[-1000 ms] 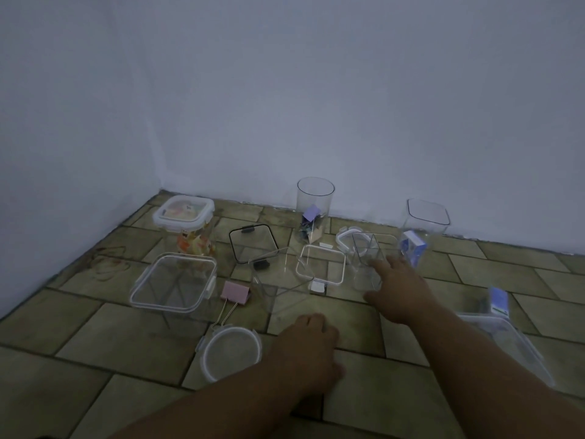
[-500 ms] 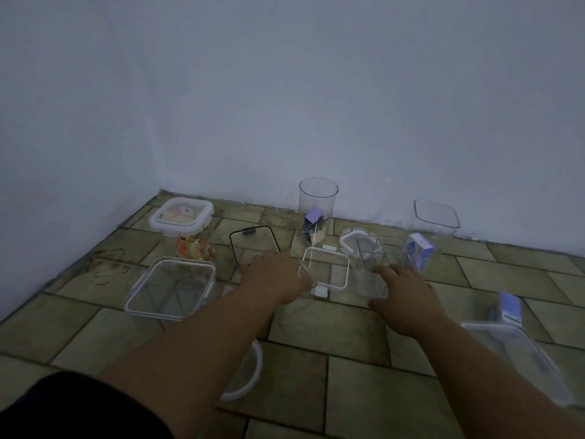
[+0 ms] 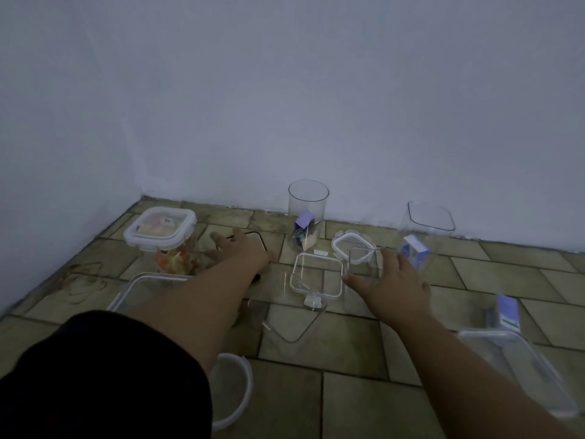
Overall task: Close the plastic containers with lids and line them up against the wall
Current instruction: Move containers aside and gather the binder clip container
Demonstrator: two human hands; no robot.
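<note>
- Since half a second ago the left hand (image 3: 242, 248) has reached farther back and left. Its fingers (image 3: 218, 238) now lie spread and straight over the black-rimmed lid (image 3: 260, 236), holding nothing.
- The right hand (image 3: 392, 282) is also open, spread at the near side of the small clear container (image 3: 364, 264) without gripping it.
- That container stands lidless on the tiled floor (image 3: 348, 391), near the wall (image 3: 316, 106) but not touching it.

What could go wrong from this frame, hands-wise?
1. Left hand reaches past the tall lidded jar; the forearm runs close beside it and could tip it.
2. Right hand straddles a small clear box with a loose lid right behind; lifting may drag it.
</note>
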